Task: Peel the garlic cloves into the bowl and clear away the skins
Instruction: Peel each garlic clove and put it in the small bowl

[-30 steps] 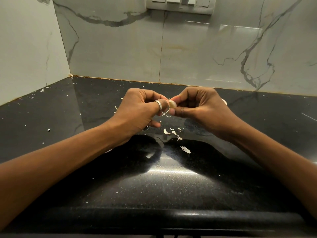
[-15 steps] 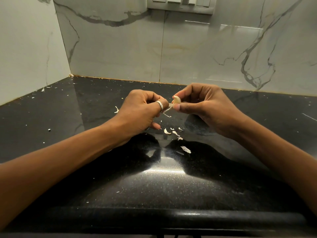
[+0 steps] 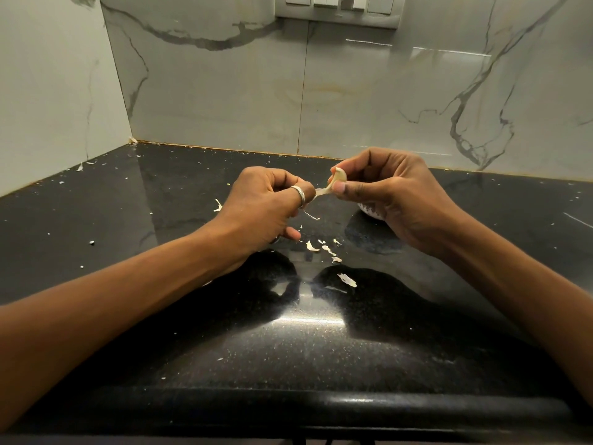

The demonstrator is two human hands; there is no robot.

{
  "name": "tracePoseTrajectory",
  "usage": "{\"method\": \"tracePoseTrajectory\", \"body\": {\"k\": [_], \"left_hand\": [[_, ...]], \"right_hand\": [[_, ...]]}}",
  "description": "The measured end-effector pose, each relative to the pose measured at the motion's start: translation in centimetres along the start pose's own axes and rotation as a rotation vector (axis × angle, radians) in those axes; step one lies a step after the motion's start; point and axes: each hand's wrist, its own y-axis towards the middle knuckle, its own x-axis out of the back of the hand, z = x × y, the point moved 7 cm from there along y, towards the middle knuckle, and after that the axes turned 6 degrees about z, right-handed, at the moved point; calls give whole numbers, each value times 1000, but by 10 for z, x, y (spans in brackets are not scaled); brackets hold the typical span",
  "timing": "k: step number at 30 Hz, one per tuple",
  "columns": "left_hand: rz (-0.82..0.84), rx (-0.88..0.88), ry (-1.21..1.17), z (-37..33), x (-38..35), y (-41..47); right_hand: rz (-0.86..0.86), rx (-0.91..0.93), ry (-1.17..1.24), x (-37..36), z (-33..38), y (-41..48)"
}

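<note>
Above the black counter, my right hand [image 3: 390, 194] pinches a pale garlic clove [image 3: 340, 176] between thumb and fingers. My left hand [image 3: 266, 205], with a silver ring on the thumb, pinches a strip of skin [image 3: 322, 191] that stretches from the clove to its fingertips. A small white bowl [image 3: 369, 211] sits on the counter behind and below my right hand, mostly hidden by it. Several torn skins [image 3: 324, 248] lie on the counter between and below my hands, one larger flake [image 3: 347, 280] nearer to me.
The glossy black counter [image 3: 288, 348] runs to a rounded front edge close to me. Marble walls close it off at the back and left, forming a corner. A switch panel [image 3: 337, 9] sits high on the back wall. Small skin flecks [image 3: 80, 167] dot the left side.
My right hand has lifted the clove up and to the right, away from my left hand. A strip of skin has pulled out between the two hands.
</note>
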Motion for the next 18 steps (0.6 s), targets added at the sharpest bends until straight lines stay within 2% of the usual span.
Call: {"method": "tracePoseTrajectory", "body": {"k": [10,18], "left_hand": [[-35,20,34,8,6,1],[76,-90,211,3,-9,-4]], "right_hand": [[-118,58,49,19,14,-2],[-98,52,-22,16,15,-3]]}}
